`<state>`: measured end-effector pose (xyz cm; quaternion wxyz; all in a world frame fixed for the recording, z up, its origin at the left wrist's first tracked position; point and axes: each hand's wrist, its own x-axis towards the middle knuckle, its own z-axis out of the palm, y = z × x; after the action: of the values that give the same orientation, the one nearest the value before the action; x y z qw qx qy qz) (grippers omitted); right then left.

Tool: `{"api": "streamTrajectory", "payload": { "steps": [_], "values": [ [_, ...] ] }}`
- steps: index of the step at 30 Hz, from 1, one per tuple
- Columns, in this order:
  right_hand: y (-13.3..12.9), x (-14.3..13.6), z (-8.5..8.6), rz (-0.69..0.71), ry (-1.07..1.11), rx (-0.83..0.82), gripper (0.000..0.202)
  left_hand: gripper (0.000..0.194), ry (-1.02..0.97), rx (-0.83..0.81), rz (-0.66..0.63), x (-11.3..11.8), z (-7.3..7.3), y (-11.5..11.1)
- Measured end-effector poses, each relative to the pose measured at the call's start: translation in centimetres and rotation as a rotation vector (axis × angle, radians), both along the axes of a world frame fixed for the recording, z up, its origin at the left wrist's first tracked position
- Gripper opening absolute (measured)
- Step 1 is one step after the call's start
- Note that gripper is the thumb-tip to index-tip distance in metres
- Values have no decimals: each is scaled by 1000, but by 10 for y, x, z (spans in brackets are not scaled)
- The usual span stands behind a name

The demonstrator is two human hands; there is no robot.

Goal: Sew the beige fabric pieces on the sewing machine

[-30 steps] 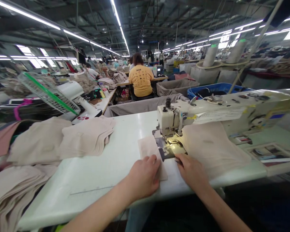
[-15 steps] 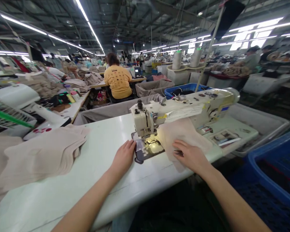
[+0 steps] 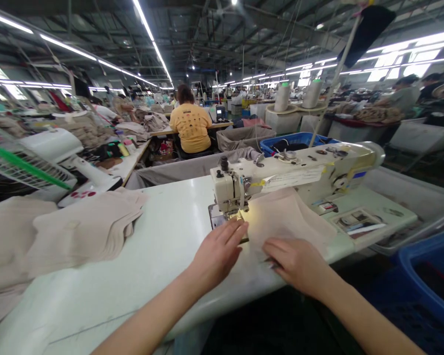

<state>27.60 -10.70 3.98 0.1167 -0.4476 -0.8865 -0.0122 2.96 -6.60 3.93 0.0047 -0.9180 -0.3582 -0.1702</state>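
One small metal tool (image 3: 272, 264) sits in the curled right grip (image 3: 302, 266), with beige fabric (image 3: 288, 217) just beyond; the left grip (image 3: 216, 250), fingers extended, is at the sewing machine (image 3: 225, 190), hold indeterminate. Fabric positioning appears in hand; further movement calls for fingertip clearance.

Left hand (image 3: 217, 250), right hand (image 3: 301, 267) and forearms (image 3: 157, 311) are bare, with pale blue clothing (image 3: 194, 338) below

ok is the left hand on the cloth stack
No, the left hand is at the needle area of the sewing machine, apart from the cloth stack.
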Motion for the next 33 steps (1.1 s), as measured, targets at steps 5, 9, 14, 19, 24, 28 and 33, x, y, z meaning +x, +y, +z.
{"api": "streamTrajectory", "payload": {
  "steps": [5, 9, 14, 19, 24, 28, 33],
  "values": [
    [-25, -31, -4, 223, 120, -111, 22, 35, -13, -274, -460, -7, -7, -5],
    [-20, -18, -15, 139, 382, -280, 54, 35, -148, -406, -272, -46, -18, -17],
    [-12, -6, -23, 157, 448, -549, 80, 27, -330, -541, -45, -92, -19, -29],
    [13, -30, -42, -98, 758, -554, 19, 31, -398, -603, 185, -94, -12, -26],
    [31, -54, -65, -613, 1072, -386, 37, 32, -494, -583, 558, -84, -19, -19],
    [24, -60, -65, -552, 966, -330, 32, 32, -491, -583, 682, -83, -27, -19],
    [23, -63, -55, -479, 793, -410, 24, 33, -465, -496, 803, -79, -29, -27]
  ]
}}
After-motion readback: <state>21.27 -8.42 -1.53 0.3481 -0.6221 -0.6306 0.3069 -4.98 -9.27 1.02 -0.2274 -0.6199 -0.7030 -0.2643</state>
